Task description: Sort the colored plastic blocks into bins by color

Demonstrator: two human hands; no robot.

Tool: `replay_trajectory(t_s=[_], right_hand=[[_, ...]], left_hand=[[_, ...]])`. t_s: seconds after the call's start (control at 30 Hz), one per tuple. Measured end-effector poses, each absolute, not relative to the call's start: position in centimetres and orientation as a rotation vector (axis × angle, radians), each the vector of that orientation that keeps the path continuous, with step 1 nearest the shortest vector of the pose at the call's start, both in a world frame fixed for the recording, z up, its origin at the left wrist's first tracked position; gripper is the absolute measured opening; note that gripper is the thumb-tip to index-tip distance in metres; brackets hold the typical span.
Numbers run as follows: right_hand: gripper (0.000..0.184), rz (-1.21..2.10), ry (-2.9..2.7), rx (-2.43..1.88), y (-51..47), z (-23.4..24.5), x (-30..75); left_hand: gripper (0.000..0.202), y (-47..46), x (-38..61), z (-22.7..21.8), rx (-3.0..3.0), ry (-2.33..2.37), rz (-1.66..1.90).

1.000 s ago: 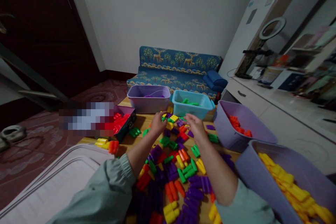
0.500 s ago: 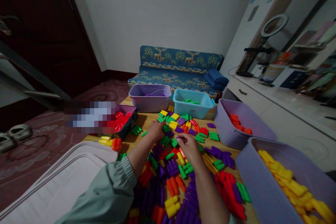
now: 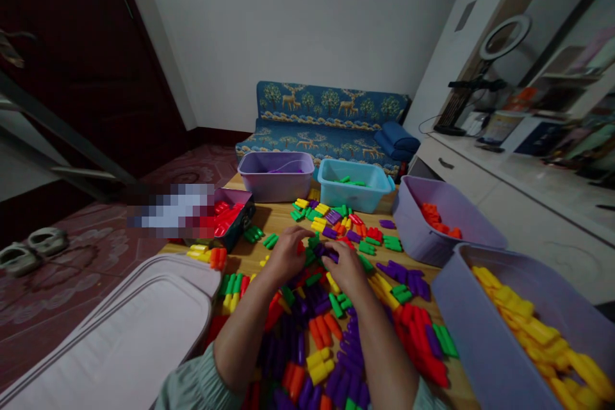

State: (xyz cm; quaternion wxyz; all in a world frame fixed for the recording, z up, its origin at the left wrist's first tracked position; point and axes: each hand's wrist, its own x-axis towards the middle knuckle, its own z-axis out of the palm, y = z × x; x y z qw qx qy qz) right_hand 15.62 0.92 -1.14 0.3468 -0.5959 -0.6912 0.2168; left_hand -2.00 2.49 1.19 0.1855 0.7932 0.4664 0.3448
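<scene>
My left hand (image 3: 286, 257) and my right hand (image 3: 344, 268) rest close together on a heap of coloured plastic blocks (image 3: 317, 327) on a wooden table (image 3: 269, 221). The blocks are purple, red, orange, green and yellow. The fingers of my left hand curl down onto the heap beside a red block, and what they hold is hidden. My right hand pinches a purple block (image 3: 328, 254) between the two hands. Pale green sleeves cover both forearms.
Bins ring the heap: a purple bin (image 3: 276, 180), a blue bin (image 3: 354, 193) holding green blocks, a purple bin (image 3: 423, 237) with orange blocks and a large purple bin (image 3: 473, 339) with yellow ones. A dark box (image 3: 234, 225) of red blocks stands left, a white lid (image 3: 120, 339) nearer.
Both hands have drawn back from the far blocks near the blue bin toward me and closed in together over the middle of the heap. The view has shifted slightly down.
</scene>
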Motion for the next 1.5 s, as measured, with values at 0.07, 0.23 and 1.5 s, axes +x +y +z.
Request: replay_trajectory(t_s=[0.07, 0.23, 1.5], right_hand=[[0.037, 0.571, -1.857, -1.548, 0.8, -1.1, 15.6], [0.040, 0.568, -1.915, -1.525, 0.6, -1.1, 15.3], [0.026, -0.204, -2.240, -2.150, 16.6, 7.2, 20.6]], left_hand=[[0.058, 1.3, -2.1, 1.0, 2.211, 1.250, 1.068], [0.059, 0.0, -2.2, -0.1, 2.164, 1.205, 1.136], [0.035, 0.6, -2.4, -2.3, 2.083, 1.224, 1.037]])
